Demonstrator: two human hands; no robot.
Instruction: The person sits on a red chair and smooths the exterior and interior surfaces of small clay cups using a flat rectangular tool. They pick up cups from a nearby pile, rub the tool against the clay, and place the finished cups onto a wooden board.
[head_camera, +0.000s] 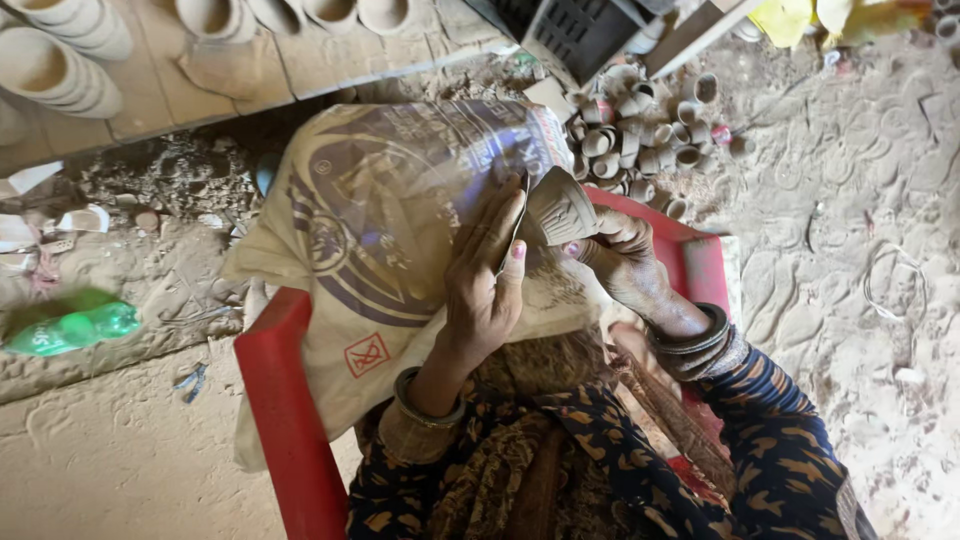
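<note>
The small clay cup (562, 208) sits right in the middle of things, held on its side above the printed sack (390, 220) that drapes over the red chair (285, 400). The right hand (625, 262) has its fingers closed around the cup's base, a firm wrap. The left hand (485, 285) presses a thin flat blade (512, 232) against the cup's rim side, fingers stretched long and together along the tool, thumb tucked behind.

By the look of it, this is the trimming or scraping stage: the blade edge meets the cup wall and the cup is turned to face it. A next stroke would call for a steady grip on the base and a light, even drag of the blade, since raw clay this thin could chip.

Out from the cup: just beyond it, on the sandy floor, lies a heap of small clay cups (640, 135), well within reach. Farther beyond the cup, on a wooden board (150, 90), stand rows of larger pale bowls (55, 65).

The sack under the cup is tan, with a big purple ring emblem and a small red square mark nearer the person's lap. Far to the cup's left, a green plastic bottle (75, 328) lies flat on the ground.
</note>
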